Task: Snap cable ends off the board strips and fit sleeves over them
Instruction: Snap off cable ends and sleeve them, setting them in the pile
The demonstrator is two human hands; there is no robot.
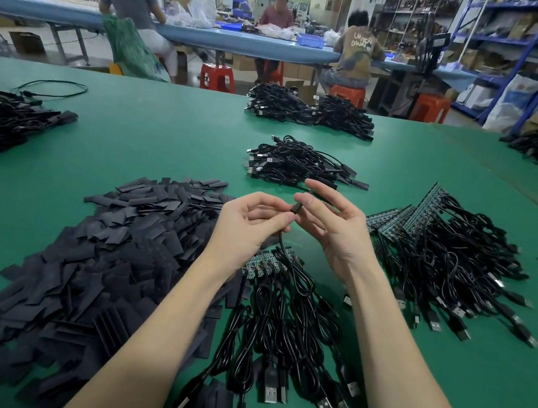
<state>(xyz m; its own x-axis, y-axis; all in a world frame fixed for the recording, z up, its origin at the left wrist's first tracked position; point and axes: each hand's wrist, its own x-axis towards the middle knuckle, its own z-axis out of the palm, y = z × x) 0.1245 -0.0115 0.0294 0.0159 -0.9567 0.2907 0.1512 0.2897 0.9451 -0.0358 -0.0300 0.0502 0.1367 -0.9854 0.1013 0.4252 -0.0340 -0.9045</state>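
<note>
Green table (168, 148), black sleeves (98, 253), black cables (282, 320), green board strips (401, 220), red stools (216, 77)

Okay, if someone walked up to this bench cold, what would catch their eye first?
Probably the two hands at centre, the left hand and right hand pinching a small black sleeve on a cable end between them. Next, the big heap of flat black sleeves spread on the green table to the left. On the right lie green board strips with tangled black cables attached.
</note>
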